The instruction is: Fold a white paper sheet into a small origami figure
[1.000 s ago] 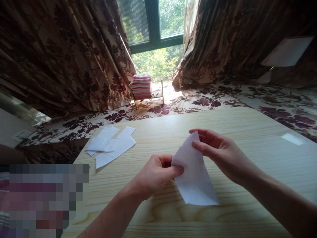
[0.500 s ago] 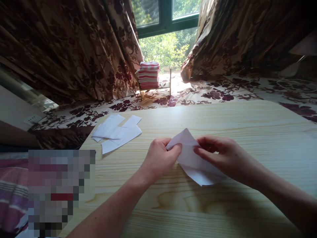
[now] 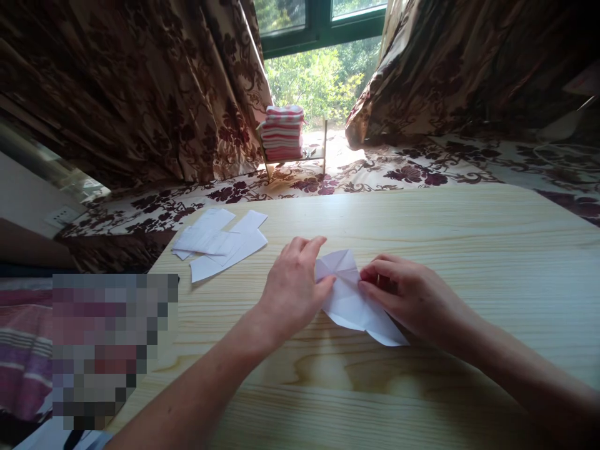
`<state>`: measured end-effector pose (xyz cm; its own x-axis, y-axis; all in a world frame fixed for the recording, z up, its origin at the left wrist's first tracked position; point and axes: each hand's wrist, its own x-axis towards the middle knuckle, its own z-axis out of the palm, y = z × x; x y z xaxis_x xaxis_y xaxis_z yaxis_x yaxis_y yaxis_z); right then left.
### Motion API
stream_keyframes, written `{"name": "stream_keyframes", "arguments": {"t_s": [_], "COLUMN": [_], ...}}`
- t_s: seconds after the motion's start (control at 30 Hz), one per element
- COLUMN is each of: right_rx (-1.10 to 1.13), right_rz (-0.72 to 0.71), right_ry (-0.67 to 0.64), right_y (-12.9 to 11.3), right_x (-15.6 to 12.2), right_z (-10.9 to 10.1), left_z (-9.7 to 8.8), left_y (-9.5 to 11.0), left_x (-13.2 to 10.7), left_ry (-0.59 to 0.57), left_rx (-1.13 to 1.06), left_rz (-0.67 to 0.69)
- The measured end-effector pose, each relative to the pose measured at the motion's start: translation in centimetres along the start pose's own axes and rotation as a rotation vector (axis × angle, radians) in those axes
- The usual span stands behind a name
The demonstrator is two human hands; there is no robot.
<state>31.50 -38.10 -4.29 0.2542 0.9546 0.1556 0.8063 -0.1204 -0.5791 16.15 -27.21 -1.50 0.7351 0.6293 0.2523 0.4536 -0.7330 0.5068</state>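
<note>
A white sheet of paper (image 3: pixel 359 309) with crease lines and a folded upper part is held just over the middle of the table. My right hand (image 3: pixel 398 287) pinches its right edge between thumb and fingers. At the paper's left side is my left hand (image 3: pixel 295 281), its thumb touching the sheet while the fingers are raised and spread away from the thumb. Part of the paper's right edge is hidden behind my right fingers.
Several loose white paper pieces (image 3: pixel 225 240) overlap at the table's far left. The light wooden table (image 3: pixel 445 231) meets a floral-covered ledge (image 3: pixel 403 175). On that ledge a small stand (image 3: pixel 324 150) holds folded red-and-white striped cloths (image 3: pixel 282 132), between patterned curtains (image 3: pixel 187 87).
My left fingers have lifted off the paper and spread, leaving the thumb on it. The paper has turned and its upper part now shows open creases. My right hand has shifted slightly left.
</note>
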Motion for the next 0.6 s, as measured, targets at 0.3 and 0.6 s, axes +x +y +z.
{"name": "stream_keyframes", "arguments": {"t_s": [0.3, 0.6], "right_rx": [-0.045, 0.086], "right_rz": [-0.026, -0.063], "right_ry": [0.005, -0.052], "right_y": [-0.2, -0.4], "right_x": [-0.1, 0.1], "right_z": [-0.3, -0.4], "left_z": [-1.1, 0.4], "left_y": [2.2, 0.5], "left_x": [-3.6, -3.9], "left_ry": [-0.121, -0.206], "left_rx": [0.042, 0.129], "left_rz": [0.31, 0.296]}}
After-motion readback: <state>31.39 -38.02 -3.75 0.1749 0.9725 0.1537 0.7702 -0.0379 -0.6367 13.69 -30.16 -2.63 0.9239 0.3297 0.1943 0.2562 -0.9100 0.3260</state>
